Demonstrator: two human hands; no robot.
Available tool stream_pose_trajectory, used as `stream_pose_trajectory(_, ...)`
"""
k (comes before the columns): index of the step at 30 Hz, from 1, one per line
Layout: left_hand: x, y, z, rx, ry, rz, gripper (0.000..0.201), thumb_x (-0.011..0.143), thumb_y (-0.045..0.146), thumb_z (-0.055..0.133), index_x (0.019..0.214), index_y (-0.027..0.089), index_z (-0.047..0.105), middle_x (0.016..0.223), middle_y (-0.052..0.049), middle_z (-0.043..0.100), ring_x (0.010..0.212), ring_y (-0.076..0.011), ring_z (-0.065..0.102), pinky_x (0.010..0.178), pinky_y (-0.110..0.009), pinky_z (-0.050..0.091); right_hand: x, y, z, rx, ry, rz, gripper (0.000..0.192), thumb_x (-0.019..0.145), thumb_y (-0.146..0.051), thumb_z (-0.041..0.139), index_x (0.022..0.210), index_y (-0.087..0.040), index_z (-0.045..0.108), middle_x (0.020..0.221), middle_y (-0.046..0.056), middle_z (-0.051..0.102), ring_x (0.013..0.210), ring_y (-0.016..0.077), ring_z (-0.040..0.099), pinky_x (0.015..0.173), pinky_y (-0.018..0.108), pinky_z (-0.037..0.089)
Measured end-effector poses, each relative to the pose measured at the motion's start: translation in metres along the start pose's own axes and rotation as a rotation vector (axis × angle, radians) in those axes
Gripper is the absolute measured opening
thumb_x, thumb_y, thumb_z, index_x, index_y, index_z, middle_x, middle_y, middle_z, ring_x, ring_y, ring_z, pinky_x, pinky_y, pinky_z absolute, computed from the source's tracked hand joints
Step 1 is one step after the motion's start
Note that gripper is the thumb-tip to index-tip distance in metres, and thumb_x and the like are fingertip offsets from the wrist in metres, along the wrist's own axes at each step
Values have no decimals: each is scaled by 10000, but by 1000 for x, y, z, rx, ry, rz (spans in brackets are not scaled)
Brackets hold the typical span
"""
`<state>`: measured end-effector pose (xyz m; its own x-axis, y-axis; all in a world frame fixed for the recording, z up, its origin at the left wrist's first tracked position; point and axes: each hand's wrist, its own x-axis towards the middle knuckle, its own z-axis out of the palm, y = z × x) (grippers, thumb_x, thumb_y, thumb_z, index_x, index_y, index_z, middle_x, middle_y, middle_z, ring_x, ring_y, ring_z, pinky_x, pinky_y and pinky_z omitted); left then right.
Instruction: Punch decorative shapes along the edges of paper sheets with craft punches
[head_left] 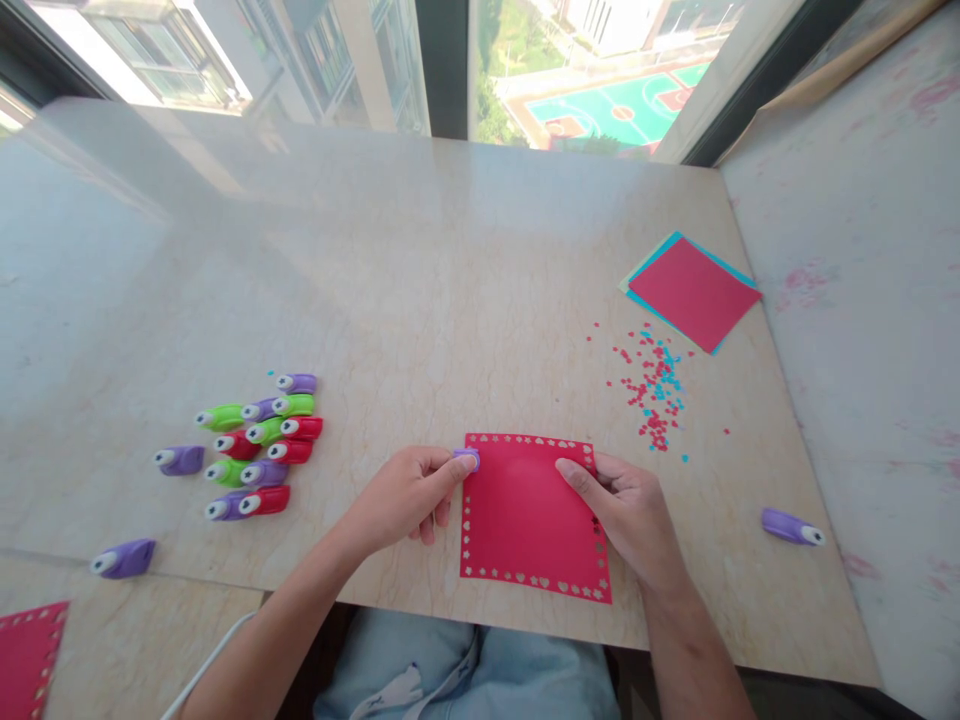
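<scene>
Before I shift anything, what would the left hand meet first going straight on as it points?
Most likely the red sheet: the left hand holds the purple punch at its left edge. Depth is unclear; it might pass over.

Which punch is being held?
The purple punch in the left hand, overlapping the held red sheet; the other visible punches lie on the table.

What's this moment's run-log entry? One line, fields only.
left hand: pinching purple punch at left edge of red sheet | right hand: holding red sheet at upper right | paper bits: scattered beyond right hand
</scene>
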<state>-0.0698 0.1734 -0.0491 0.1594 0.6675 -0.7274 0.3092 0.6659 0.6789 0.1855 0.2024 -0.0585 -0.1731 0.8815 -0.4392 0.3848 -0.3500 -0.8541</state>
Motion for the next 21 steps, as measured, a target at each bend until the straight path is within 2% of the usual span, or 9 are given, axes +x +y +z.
stream_pose_trajectory(8, 1, 7, -1, -19, -9, -42, 571, 797, 700, 501, 555, 185, 462, 451, 4, 531, 343, -116, 516, 310, -180, 332, 1, -2, 2, -38, 27, -52, 424, 815, -578, 631, 750, -167, 710, 586, 32, 629, 541, 182, 583, 432, 238, 413)
stream_pose_trajectory(15, 2, 13, -1, -6, 36, -90, 564, 791, 636, 542, 474, 177, 461, 414, -9, 498, 329, -120, 506, 316, -194, 322, 2, -4, 3, -59, 9, -95, 408, 849, -555, 596, 786, -168, 704, 654, 39, 666, 575, 175, 592, 478, 239, 425)
stream_pose_trajectory(21, 1, 18, -2, 38, 108, -98, 524, 784, 565, 609, 468, 168, 482, 417, -12, 499, 334, -111, 491, 330, -198, 289, 4, -1, 3, -85, 45, -179, 402, 836, -550, 599, 787, -166, 709, 624, 25, 643, 561, 166, 576, 473, 236, 401)
